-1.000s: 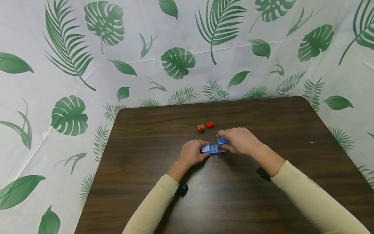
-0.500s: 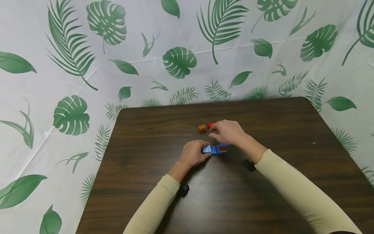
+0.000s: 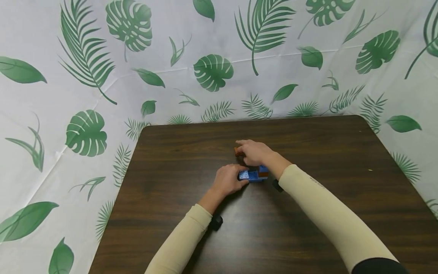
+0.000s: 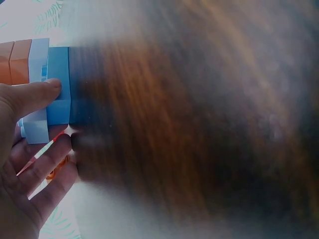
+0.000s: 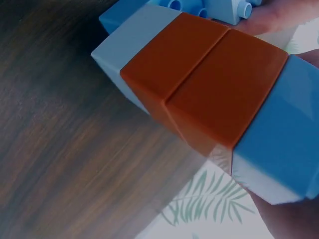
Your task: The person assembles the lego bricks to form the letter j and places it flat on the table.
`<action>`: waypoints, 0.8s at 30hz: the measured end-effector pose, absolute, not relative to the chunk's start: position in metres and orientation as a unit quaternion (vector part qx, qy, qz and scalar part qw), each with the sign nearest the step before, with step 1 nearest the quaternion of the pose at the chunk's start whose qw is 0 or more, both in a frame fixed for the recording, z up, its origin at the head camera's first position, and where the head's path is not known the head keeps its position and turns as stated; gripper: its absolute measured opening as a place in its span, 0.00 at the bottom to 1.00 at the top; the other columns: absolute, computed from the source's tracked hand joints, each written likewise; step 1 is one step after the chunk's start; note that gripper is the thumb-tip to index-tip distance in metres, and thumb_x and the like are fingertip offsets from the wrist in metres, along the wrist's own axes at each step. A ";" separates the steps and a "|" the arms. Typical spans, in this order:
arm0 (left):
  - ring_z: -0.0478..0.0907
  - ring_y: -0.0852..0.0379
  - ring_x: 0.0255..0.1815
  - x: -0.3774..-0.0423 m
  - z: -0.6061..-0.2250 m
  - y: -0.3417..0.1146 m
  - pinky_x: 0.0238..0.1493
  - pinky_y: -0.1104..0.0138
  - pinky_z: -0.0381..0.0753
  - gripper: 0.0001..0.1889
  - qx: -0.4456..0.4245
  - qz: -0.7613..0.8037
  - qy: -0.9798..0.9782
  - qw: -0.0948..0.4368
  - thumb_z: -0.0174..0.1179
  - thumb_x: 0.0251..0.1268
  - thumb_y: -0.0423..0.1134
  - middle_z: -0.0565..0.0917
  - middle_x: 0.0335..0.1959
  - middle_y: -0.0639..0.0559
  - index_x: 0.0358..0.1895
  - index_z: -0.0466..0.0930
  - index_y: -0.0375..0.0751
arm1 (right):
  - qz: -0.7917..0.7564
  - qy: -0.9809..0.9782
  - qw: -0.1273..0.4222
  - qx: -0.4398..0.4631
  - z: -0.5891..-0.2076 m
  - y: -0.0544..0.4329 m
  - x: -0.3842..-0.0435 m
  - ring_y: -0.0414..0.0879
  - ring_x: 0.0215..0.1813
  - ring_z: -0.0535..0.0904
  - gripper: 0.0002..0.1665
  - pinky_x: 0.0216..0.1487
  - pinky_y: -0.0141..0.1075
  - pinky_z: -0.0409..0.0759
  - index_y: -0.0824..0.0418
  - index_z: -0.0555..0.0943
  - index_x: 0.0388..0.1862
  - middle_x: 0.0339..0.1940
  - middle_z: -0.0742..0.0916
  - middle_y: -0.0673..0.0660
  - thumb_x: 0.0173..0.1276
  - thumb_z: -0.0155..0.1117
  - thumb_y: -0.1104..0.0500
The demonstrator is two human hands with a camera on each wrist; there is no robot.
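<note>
My left hand (image 3: 227,179) grips the left end of a toy building brick assembly (image 3: 253,176), its thumb on the near side and fingers on the far side. The assembly has a blue base, a light blue brick at the left and a stack on the right: orange bricks (image 5: 214,74) topped by a blue brick (image 5: 284,129). Just beyond it, my right hand (image 3: 256,153) hovers with fingers extended beside a loose orange brick (image 3: 236,152), partly covering it. The red brick is hidden behind that hand in the head view; a red sliver shows between the left fingers in the left wrist view.
Everything rests on a dark wood-grain table (image 3: 178,152) with rounded far corners. Behind it hangs a white cloth (image 3: 184,34) printed with green leaves. A small yellow speck (image 3: 370,170) lies at the right.
My right hand released a blue brick on top of the orange stack, then moved left and away to the loose orange brick, covering the red one. My left hand keeps its grip.
</note>
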State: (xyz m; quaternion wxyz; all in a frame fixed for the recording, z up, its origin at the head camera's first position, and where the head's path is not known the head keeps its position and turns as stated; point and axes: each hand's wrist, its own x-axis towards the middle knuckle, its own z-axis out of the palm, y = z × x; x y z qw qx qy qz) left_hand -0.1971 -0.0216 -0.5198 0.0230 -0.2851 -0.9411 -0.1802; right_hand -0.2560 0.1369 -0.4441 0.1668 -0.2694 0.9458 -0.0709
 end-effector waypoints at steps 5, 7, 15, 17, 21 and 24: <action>0.83 0.56 0.46 -0.196 -0.519 -0.022 0.41 0.59 0.81 0.22 -0.285 -0.182 -0.941 0.029 0.71 0.55 0.55 0.86 0.49 0.58 0.53 0.86 0.57 | -0.036 0.945 0.198 -0.259 -0.449 0.132 -0.261 0.59 0.75 0.59 0.26 0.55 0.53 0.76 0.55 0.78 0.64 0.78 0.61 0.60 0.67 0.60 0.60; 0.83 0.56 0.45 -0.196 -0.519 -0.023 0.41 0.59 0.81 0.21 -0.285 -0.183 -0.940 0.031 0.71 0.55 0.55 0.86 0.48 0.59 0.53 0.86 0.58 | -0.020 0.944 0.204 -0.259 -0.451 0.130 -0.262 0.59 0.73 0.63 0.26 0.55 0.53 0.76 0.55 0.77 0.65 0.77 0.63 0.61 0.67 0.61 0.58; 0.82 0.57 0.42 -0.197 -0.520 -0.022 0.39 0.62 0.80 0.20 -0.291 -0.188 -0.938 0.036 0.72 0.54 0.55 0.86 0.46 0.59 0.51 0.86 0.57 | -0.035 0.947 0.189 -0.256 -0.453 0.128 -0.263 0.51 0.48 0.78 0.22 0.48 0.48 0.78 0.54 0.82 0.58 0.52 0.77 0.58 0.64 0.62 0.59; 0.82 0.57 0.42 -0.197 -0.519 -0.022 0.39 0.61 0.80 0.21 -0.291 -0.189 -0.937 0.034 0.72 0.55 0.54 0.86 0.46 0.59 0.52 0.86 0.57 | -0.052 0.950 0.174 -0.256 -0.453 0.129 -0.263 0.50 0.44 0.78 0.18 0.47 0.46 0.78 0.55 0.84 0.52 0.47 0.77 0.56 0.63 0.63 0.60; 0.82 0.56 0.43 -0.197 -0.518 -0.023 0.39 0.61 0.81 0.21 -0.289 -0.190 -0.938 0.028 0.71 0.56 0.54 0.86 0.48 0.58 0.53 0.85 0.56 | -0.082 0.957 0.127 -0.248 -0.453 0.130 -0.264 0.49 0.38 0.75 0.06 0.41 0.43 0.76 0.54 0.83 0.37 0.39 0.77 0.54 0.61 0.68 0.61; 0.82 0.55 0.45 -0.197 -0.518 -0.022 0.40 0.59 0.80 0.22 -0.285 -0.187 -0.940 0.025 0.71 0.56 0.55 0.85 0.50 0.58 0.54 0.85 0.56 | -0.105 0.962 0.093 -0.234 -0.451 0.132 -0.264 0.48 0.35 0.73 0.09 0.37 0.42 0.74 0.53 0.79 0.30 0.35 0.77 0.53 0.57 0.73 0.61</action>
